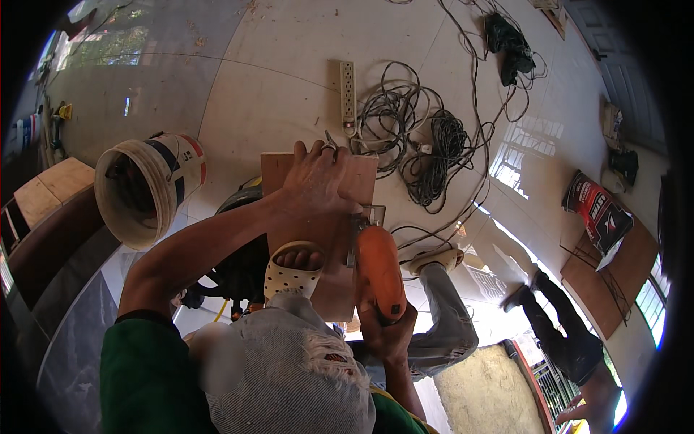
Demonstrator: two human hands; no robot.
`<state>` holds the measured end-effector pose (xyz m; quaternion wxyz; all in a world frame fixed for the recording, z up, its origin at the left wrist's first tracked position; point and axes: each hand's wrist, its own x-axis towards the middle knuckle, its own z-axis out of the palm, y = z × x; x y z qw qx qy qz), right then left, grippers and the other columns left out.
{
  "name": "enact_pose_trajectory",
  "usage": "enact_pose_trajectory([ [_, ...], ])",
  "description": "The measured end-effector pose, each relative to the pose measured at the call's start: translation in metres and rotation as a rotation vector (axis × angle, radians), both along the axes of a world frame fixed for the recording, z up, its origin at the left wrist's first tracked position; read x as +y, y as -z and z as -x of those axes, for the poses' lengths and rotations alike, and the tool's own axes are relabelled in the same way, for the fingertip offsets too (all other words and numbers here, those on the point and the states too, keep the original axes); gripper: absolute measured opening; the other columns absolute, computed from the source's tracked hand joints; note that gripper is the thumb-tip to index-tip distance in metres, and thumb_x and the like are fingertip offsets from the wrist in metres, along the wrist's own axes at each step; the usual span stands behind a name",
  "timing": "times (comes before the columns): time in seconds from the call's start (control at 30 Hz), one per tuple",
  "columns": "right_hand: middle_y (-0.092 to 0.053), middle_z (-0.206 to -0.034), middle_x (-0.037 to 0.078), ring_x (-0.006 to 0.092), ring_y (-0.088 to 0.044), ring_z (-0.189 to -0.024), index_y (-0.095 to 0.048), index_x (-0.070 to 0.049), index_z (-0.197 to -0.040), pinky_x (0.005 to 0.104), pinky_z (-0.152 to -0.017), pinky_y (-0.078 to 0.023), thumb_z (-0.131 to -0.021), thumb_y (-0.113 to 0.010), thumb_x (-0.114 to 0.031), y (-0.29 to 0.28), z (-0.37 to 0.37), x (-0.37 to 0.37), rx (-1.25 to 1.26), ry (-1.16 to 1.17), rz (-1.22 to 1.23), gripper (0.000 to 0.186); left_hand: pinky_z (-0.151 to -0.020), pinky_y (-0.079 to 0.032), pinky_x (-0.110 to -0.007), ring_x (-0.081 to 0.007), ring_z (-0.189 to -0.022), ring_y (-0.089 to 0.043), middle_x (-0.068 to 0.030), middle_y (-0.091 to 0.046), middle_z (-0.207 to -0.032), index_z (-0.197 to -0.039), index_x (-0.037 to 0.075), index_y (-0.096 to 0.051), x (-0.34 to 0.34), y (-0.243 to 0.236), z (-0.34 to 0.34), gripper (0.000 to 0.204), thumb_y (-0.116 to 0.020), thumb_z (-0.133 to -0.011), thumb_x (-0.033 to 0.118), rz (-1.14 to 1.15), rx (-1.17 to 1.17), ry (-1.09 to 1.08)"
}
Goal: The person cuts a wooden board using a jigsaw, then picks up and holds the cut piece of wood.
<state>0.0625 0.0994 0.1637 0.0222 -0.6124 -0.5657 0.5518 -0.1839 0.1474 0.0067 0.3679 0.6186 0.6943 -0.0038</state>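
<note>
We see our left hand (pixel 318 177) pressed flat on a rectangular brown plywood board (pixel 340 239), fingers spread over its far edge, so this grip is wide and only bears down rather than closing around anything. Our right hand (pixel 390 329) has its grip wrapped tight around the handle of an orange handheld power saw (pixel 377 271), whose clear front guard sits at the board's right edge, touching the wood. The board lies low in front of us above the pale tiled floor (pixel 289 79), and our foot in a cream perforated clog (pixel 291 269) rests on its near part; what carries the board underneath we cannot tell. Just left of the board stands a tipped white plastic bucket (pixel 144 189) with its mouth toward us. Beyond the board a white power strip (pixel 348 98) lies on the floor beside a tangle of grey and black cables (pixel 426 148). Well apart on the right, another person's dark-trousered leg (pixel 560 329) shows near a red and black box (pixel 600 213).
</note>
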Motion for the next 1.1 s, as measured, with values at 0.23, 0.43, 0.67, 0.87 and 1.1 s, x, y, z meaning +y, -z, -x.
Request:
enact_pose_trajectory([
  [0.23,-0.071,-0.083,0.016,0.0263,-0.073,-0.076,-0.066,0.005,-0.099,0.0365,-0.072,-0.057,-0.08,-0.075,-0.017,0.0,0.0,0.0,0.031,0.008,-0.005,0.03,-0.102,-0.032,-0.055,-0.0387,-0.124,-0.053,-0.026,-0.06,-0.127,-0.134,-0.005,-0.05,-0.001,0.0,0.002,0.113,-0.079,-0.063,0.077,-0.031,0.003,0.004],
  [0.43,-0.07,-0.079,0.015,0.0256,-0.072,-0.072,-0.065,0.005,-0.1,0.0368,-0.071,-0.057,-0.081,-0.073,-0.017,0.001,0.002,0.002,0.024,-0.008,-0.015,0.03,-0.102,-0.032,-0.055,-0.0392,-0.123,-0.054,-0.027,-0.061,-0.124,-0.135,-0.006,-0.049,-0.002,0.003,0.002,0.116,-0.078,-0.062,0.08,-0.033,0.002,0.006],
  [0.67,-0.068,-0.074,0.014,0.0242,-0.069,-0.066,-0.064,0.005,-0.099,0.0362,-0.066,-0.056,-0.081,-0.071,-0.019,-0.005,0.005,0.007,0.012,-0.005,0.046,0.03,-0.102,-0.033,-0.056,-0.0384,-0.124,-0.053,-0.0257,-0.062,-0.123,-0.135,-0.005,-0.049,-0.006,0.007,0.001,0.113,-0.078,-0.063,0.079,-0.102,-0.014,-0.013],
  [0.87,-0.067,-0.075,0.014,0.0235,-0.066,-0.065,-0.065,0.004,-0.098,0.036,-0.066,-0.055,-0.081,-0.071,-0.019,-0.003,0.004,0.008,0.018,-0.054,-0.034,0.03,-0.101,-0.034,-0.056,-0.0385,-0.123,-0.053,-0.0253,-0.061,-0.121,-0.134,-0.004,-0.049,-0.004,0.006,0.001,0.113,-0.077,-0.063,0.081,-0.06,-0.007,-0.003],
  [1.1,-0.068,-0.077,0.014,0.0234,-0.066,-0.067,-0.065,0.004,-0.099,0.0358,-0.068,-0.055,-0.081,-0.072,-0.018,-0.004,0.004,0.011,0.024,-0.07,-0.041,0.03,-0.1,-0.034,-0.057,-0.0393,-0.123,-0.053,-0.026,-0.062,-0.117,-0.134,-0.004,-0.049,-0.007,0.007,0.001,0.113,-0.074,-0.065,0.082,-0.1,-0.019,-0.008],
])
